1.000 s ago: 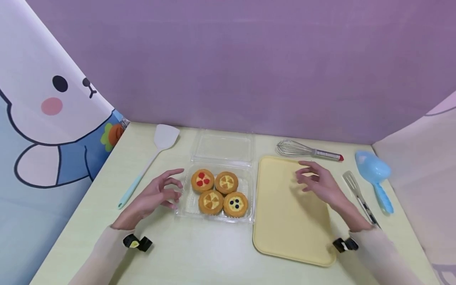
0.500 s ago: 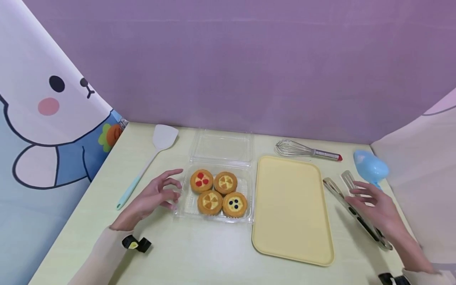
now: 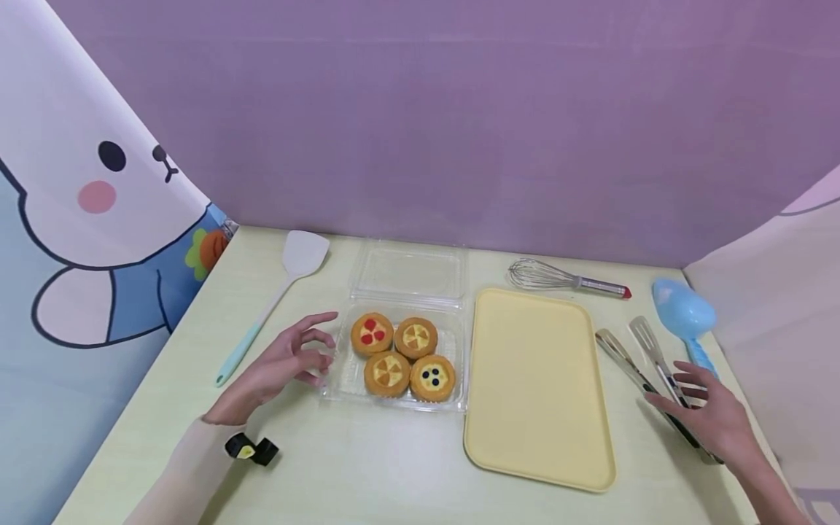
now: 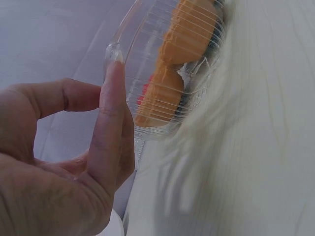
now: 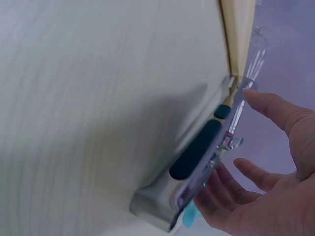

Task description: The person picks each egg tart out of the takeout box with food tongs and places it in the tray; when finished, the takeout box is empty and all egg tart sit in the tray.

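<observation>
Straddling metal tongs with spread right hand, not visibly gripping, and poising loosely bent, unclenched left hand at left edge of clear tart box.

On the left part of the pale table we see a spatula, lying at a slant, with its whitish blade towards the back and its mint handle towards the front. Near the far edge we find a metal whisk, its red tip pointing right. By the right edge we notice a blue scoop. Behind everything we have a purple cloth, and at left a cartoon animal print with a pink cheek.
</observation>
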